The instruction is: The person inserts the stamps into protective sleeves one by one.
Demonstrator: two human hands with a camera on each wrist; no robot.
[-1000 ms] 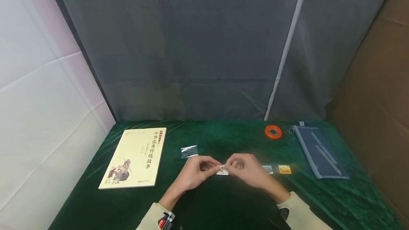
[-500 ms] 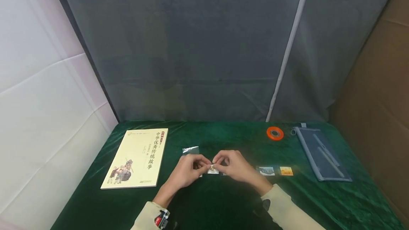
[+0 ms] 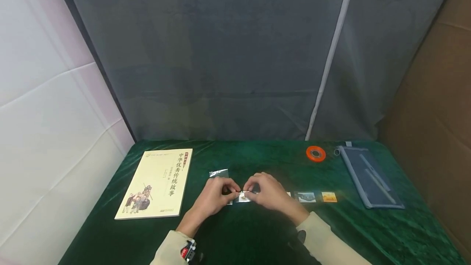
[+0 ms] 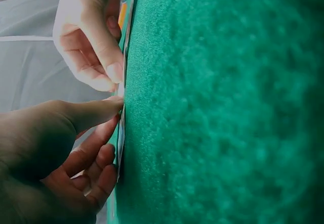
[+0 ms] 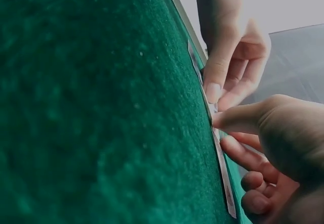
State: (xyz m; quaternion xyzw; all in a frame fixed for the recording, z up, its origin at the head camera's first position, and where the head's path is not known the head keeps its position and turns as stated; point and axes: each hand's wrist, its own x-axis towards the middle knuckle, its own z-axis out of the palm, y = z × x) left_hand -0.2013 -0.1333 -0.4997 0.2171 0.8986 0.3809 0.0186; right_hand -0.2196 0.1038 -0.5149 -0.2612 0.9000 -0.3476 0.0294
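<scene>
In the head view, a small white picture card [image 3: 243, 198], stamp-like, lies between the two hands, close over the green cloth. My left hand [image 3: 216, 193] pinches its left side between thumb and fingertips. From the other side my right hand [image 3: 268, 191] pinches its right edge, the two thumbs nearly meeting. Both wrist views show the thumbs [image 4: 115, 72] at the thin edge of the flat row. A grey-blue card [image 3: 306, 197] and an orange card [image 3: 329, 197] lie to the right in line with it. Other cards are partly hidden under the hands.
A clear plastic sleeve [image 3: 219, 173] lies just behind the left hand. On the left is a cream book [image 3: 158, 179]. An orange tape roll [image 3: 315, 153] and a blue mesh pouch [image 3: 369, 179] with slim sticks inside lie at the right on green cloth [image 3: 250, 240].
Both hands have shifted left with the small picture card and lowered it slightly toward the cloth. More of the grey-blue card shows as the right hand moved off it.
</scene>
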